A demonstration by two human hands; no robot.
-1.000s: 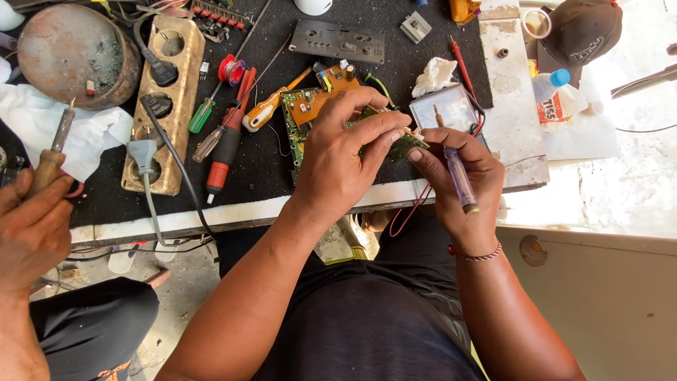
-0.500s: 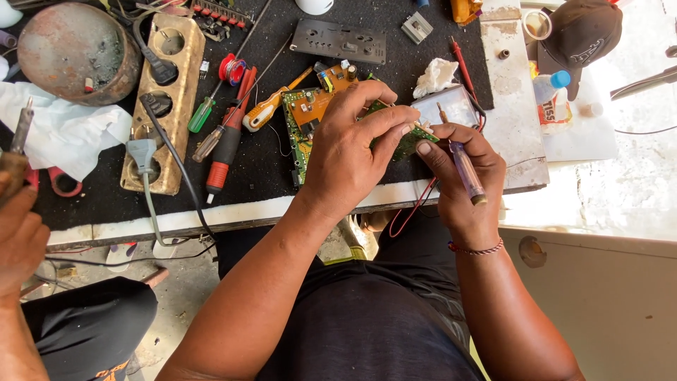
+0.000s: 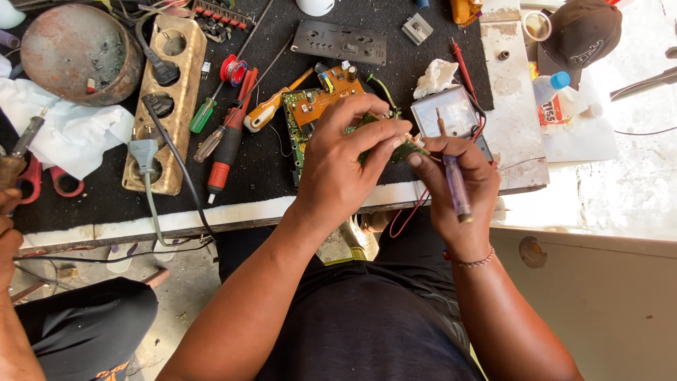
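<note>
My left hand [image 3: 345,166] grips a small green circuit board [image 3: 395,144] over the front edge of the black work mat [image 3: 261,176]. My right hand [image 3: 458,187] holds a purple-handled screwdriver [image 3: 455,183], shaft pointing up, and its fingertips also touch the small board. Just behind my hands lies a larger orange and green circuit board [image 3: 317,106]. A grey analogue meter [image 3: 451,113] with red leads rests behind my right hand.
A wooden power strip [image 3: 166,99] with a plugged cable, several screwdrivers [image 3: 226,141], a rusty round pan [image 3: 77,53], white cloth [image 3: 63,134] and red scissors [image 3: 49,180] lie to the left. Another person's hand [image 3: 10,212] holds a soldering iron at far left. A dark cap [image 3: 582,32] sits far right.
My hands have shifted a little, drawing the small board closer to me. The other person's hand at the left has moved further out toward the frame edge.
</note>
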